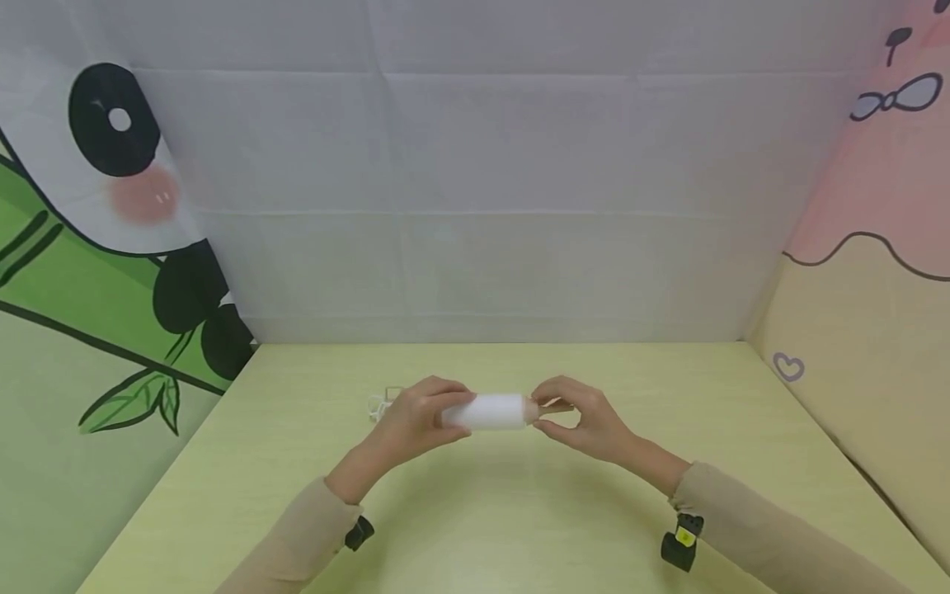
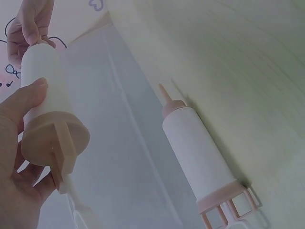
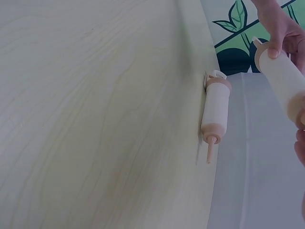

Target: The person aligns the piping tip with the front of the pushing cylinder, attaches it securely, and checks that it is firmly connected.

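Note:
A white syringe-like tube (image 1: 493, 411) with beige end caps is held level above the table. My left hand (image 1: 423, 417) grips its body near the handle end, thumb along the side in the left wrist view. At the other end my right hand (image 1: 582, 417) pinches the beige cap at the base of the thin nozzle (image 1: 555, 408). A similar second tube (image 2: 200, 148) lies on the table in the left wrist view, its nozzle and framed handle both showing. It also appears in the right wrist view; in the head view my left hand hides most of it.
The pale wooden table (image 1: 519, 528) runs back to a white cloth wall (image 1: 512, 272). Printed cloth stands on both sides, with a panda and bamboo (image 1: 111, 289) at the left and a pink figure (image 1: 883, 181) at the right.

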Motion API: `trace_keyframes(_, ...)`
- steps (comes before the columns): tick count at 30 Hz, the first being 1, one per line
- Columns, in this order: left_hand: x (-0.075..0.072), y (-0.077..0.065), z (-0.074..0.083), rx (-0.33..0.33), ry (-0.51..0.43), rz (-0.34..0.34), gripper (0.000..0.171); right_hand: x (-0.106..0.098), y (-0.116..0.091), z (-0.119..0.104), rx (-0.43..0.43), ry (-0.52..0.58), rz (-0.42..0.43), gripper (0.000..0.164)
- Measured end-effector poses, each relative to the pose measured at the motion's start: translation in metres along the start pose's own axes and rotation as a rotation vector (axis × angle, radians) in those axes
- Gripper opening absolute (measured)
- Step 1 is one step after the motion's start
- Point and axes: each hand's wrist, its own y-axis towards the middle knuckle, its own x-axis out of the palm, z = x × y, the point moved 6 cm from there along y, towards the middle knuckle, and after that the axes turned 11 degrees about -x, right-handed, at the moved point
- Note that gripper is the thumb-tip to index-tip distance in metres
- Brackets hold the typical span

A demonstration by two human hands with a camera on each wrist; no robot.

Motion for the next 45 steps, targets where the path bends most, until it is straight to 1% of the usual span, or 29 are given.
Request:
trace_keyframes(4, 0.0, -0.001, 0.0, -0.002, -0.002, 0.012, 0.04, 0.001, 0.001, -0.005, -0.041, -0.013, -0.001, 0.037)
trace_keyframes(9, 0.0, -0.002, 0.001, 0.0, 0.0, 0.019, 0.04, 0.001, 0.001, -0.008, -0.05, -0.041, -0.007, 0.039)
trace_keyframes(19, -0.001, -0.003, 0.007, 0.022, 0.037, 0.032, 0.041, 0.001, -0.004, -0.006, -0.015, -0.051, -0.023, 0.037)
trace_keyframes(26, 0.001, -0.004, 0.009, 0.039, 0.033, 0.061, 0.043, -0.002, -0.008, -0.005, 0.023, -0.042, -0.016, 0.036)
trace_keyframes(33, 0.003, -0.005, 0.011, 0.06, 0.033, 0.087, 0.044, -0.003, -0.009, -0.007, -0.001, -0.066, 0.003, 0.037)
trace_keyframes(35, 0.003, -0.005, 0.011, 0.063, 0.029, 0.093, 0.044, -0.003, -0.008, -0.006, 0.004, -0.074, 0.006, 0.038)
trace_keyframes(37, 0.002, -0.006, 0.011, 0.064, 0.025, 0.1, 0.044, -0.003, -0.009, -0.005, 0.022, -0.078, 0.008, 0.038)
trace_keyframes(40, 0.001, -0.006, 0.011, 0.064, 0.018, 0.106, 0.045, -0.002, -0.01, -0.002, 0.026, -0.068, 0.014, 0.038)
trace_keyframes(45, 0.0, -0.006, 0.01, 0.072, 0.02, 0.115, 0.045, 0.003, -0.019, 0.013, -0.021, -0.059, 0.024, 0.04)
